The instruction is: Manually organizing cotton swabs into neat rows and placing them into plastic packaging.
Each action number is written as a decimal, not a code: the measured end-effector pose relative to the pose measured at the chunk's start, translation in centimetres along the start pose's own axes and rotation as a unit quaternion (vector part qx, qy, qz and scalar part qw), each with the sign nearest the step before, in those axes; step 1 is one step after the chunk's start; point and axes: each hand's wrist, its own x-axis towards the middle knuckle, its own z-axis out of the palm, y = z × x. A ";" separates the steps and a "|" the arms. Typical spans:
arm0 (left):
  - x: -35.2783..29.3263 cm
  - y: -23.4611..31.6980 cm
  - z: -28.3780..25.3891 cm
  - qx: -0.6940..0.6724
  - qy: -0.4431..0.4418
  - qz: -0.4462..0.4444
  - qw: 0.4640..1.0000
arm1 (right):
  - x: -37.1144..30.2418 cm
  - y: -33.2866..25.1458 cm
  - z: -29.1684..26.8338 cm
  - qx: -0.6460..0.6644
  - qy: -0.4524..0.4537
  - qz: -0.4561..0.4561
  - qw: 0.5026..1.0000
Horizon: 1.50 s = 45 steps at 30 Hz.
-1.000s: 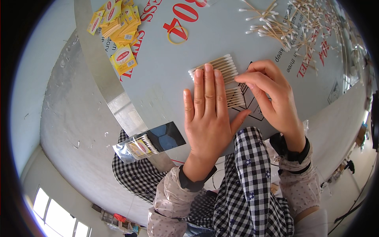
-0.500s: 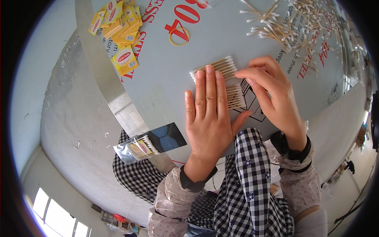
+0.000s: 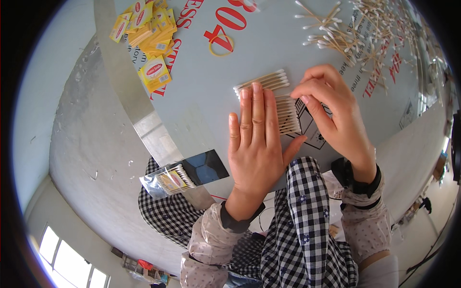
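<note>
My left hand (image 3: 257,129) lies flat with its fingers stretched out over rows of cotton swabs, partly hiding them. One group of wooden-stemmed cotton swabs (image 3: 271,80) shows above its fingertips. Below a narrow gap, a second group of cotton swabs (image 3: 288,117) sticks out to the right from under the fingers. My right hand (image 3: 331,105) has loosely bent fingers, index fingertip at the right ends of the lower group's top swabs. Its thumb tip stands a little apart, and I see nothing held between them.
Loose cotton swabs (image 3: 355,36) lie scattered at the far right. Yellow printed cards (image 3: 156,74) are piled at the far left, near a yellow rubber band (image 3: 221,54). A clear packet of swabs (image 3: 170,181) lies at the table's near left edge, beside a dark blue-patterned piece (image 3: 206,167).
My right fingertips have moved slightly toward me, from the upper group to the lower. The gap between the groups now sits farther up, with more swabs below it. My left hand stays flat.
</note>
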 end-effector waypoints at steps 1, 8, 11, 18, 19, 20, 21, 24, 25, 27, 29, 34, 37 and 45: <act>0.0 0.1 -0.1 0.001 0.000 0.000 1.000 | 0.2 0.0 0.0 0.025 0.013 0.002 1.000; -0.5 0.0 -0.2 0.013 0.022 -0.007 1.000 | 3.3 -0.1 1.7 -0.009 0.026 -0.078 0.997; -0.8 0.2 -0.2 0.023 0.012 0.003 1.000 | 4.1 1.1 1.3 -0.012 0.037 -0.075 0.996; -2.1 0.6 -0.2 0.045 -0.022 -0.005 0.999 | 3.2 1.1 0.4 -0.022 0.088 -0.065 0.994; -2.2 0.6 -0.2 0.046 -0.022 -0.005 0.999 | 2.6 0.8 0.3 -0.021 0.088 -0.065 0.994; -2.4 0.5 -0.3 0.041 -0.025 0.001 0.999 | 1.9 0.6 0.2 0.000 0.071 -0.040 0.997; -2.5 0.6 -0.2 0.034 -0.027 0.009 0.999 | 1.3 0.4 0.1 0.019 0.054 -0.014 0.998; -2.5 0.8 -0.2 0.029 -0.022 0.008 0.999 | 0.9 0.3 0.4 0.026 0.049 0.008 0.998; -2.5 0.8 -0.2 0.029 -0.022 0.009 0.999 | 1.1 0.3 0.4 0.026 0.049 0.008 0.998; -2.5 0.9 -0.3 0.031 -0.027 0.001 0.999 | 1.7 0.3 0.8 -0.021 0.037 -0.064 0.997; -2.5 1.0 -0.6 0.026 -0.035 -0.001 0.999 | 2.1 0.2 1.1 -0.037 0.024 -0.079 0.996; -3.2 -0.1 -1.2 -0.038 0.012 0.005 0.999 | 2.8 0.7 0.7 -0.083 0.020 -0.098 0.991; -3.6 -1.4 -1.9 -0.399 0.156 -0.046 0.902 | 2.5 1.2 0.5 -0.102 0.075 -0.109 0.986; -1.1 -1.5 -2.0 -0.654 0.192 -0.150 0.717 | -2.5 -1.4 3.7 0.349 0.140 0.079 0.923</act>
